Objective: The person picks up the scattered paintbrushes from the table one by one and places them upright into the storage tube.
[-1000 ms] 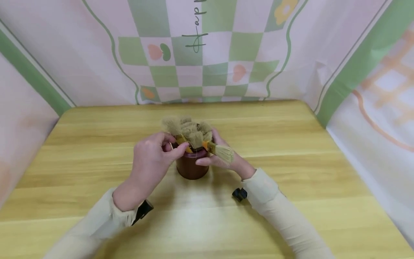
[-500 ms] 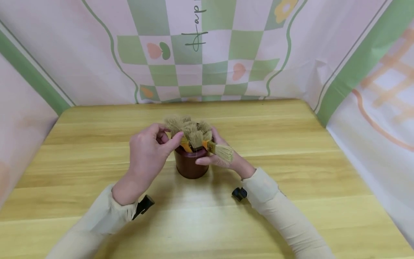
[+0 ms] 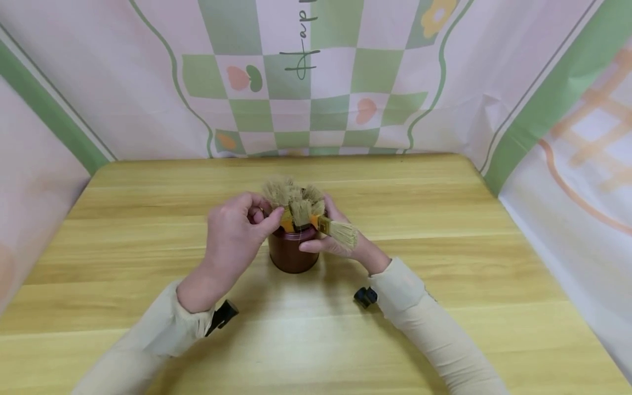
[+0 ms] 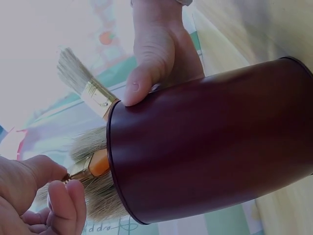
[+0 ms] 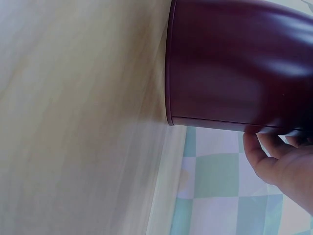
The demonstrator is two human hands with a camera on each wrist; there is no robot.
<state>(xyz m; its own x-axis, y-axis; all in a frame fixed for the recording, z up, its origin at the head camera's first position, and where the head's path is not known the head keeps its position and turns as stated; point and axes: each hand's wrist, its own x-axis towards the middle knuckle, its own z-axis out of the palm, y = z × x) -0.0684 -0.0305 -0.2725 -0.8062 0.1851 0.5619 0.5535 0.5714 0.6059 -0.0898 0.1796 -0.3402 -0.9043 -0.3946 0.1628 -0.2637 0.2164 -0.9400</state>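
A dark reddish-brown round pot (image 3: 293, 257) stands upright on the table, packed with several bristle paintbrushes, bristles up. My left hand (image 3: 231, 233) is at the pot's left rim. In the left wrist view its thumb and fingers pinch a paintbrush (image 4: 100, 163) near the metal ferrule; part of the orange handle shows above the rim. My right hand (image 3: 329, 246) holds the pot's right side, with the thumb (image 4: 138, 87) at the rim and the fingers (image 5: 259, 156) against the wall. One paintbrush (image 3: 339, 232) leans out to the right over that hand. Lower handles are hidden inside the pot.
The pot rests on a light wood-grain table (image 3: 444, 219) with rounded far corners. Behind it hangs a checkered, printed cloth (image 3: 331, 82), and similar cloth closes off both sides. A black device (image 3: 223, 317) sits at the left wrist, another (image 3: 366, 297) at the right.
My left hand shifted slightly left and up, then came back right and down to the rim. The leftmost paintbrush's bristles have swung right toward the others. The right hand and pot stay put.
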